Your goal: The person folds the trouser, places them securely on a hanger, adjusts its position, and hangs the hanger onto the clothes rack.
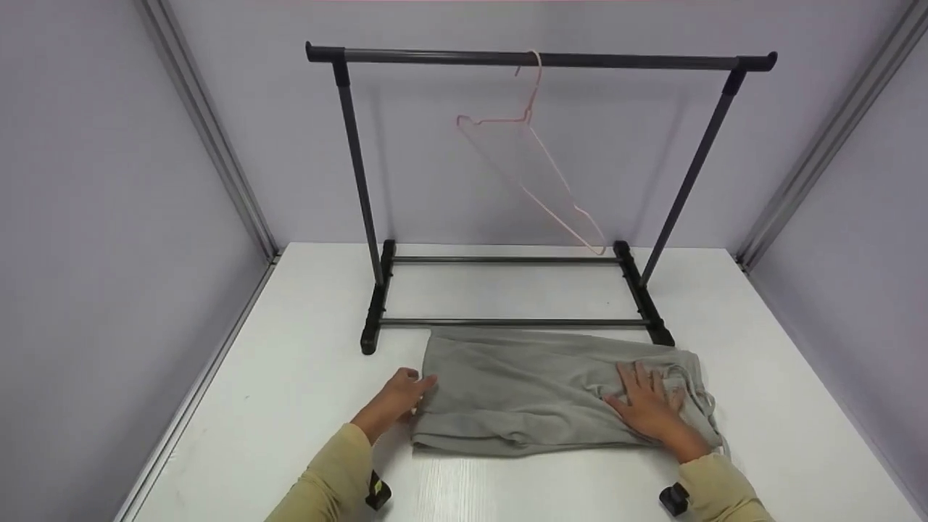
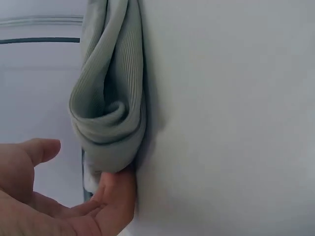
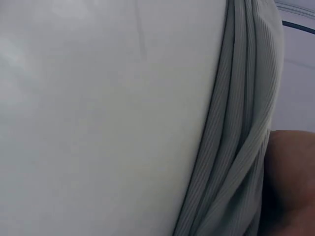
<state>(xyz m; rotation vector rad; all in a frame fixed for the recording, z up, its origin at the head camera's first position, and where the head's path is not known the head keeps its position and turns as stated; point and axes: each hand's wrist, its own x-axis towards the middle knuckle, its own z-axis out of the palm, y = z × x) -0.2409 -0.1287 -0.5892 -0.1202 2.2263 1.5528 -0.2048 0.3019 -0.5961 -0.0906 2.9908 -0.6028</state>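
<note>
A folded pair of grey ribbed pants (image 1: 507, 391) lies flat on the white table, with a loop of cord at its right end. My left hand (image 1: 400, 397) is at the left folded end. In the left wrist view the fingers (image 2: 118, 196) reach beneath the rolled layers of the pants (image 2: 110, 132), while the thumb (image 2: 44, 150) stands apart from the cloth. With fingers spread, my right hand (image 1: 649, 409) rests on top of the right part. Only a piece of that hand (image 3: 293, 172) shows behind the fabric edge (image 3: 236, 132) in the right wrist view.
A dark clothes rack (image 1: 507, 322) stands behind the pants, its lower front bar close to their far edge. From its top rail (image 1: 435, 56) hangs a pink wire hanger (image 1: 551, 156), turned at an angle. Pale walls (image 1: 109, 217) enclose the table (image 1: 290, 326) on both sides and behind.
</note>
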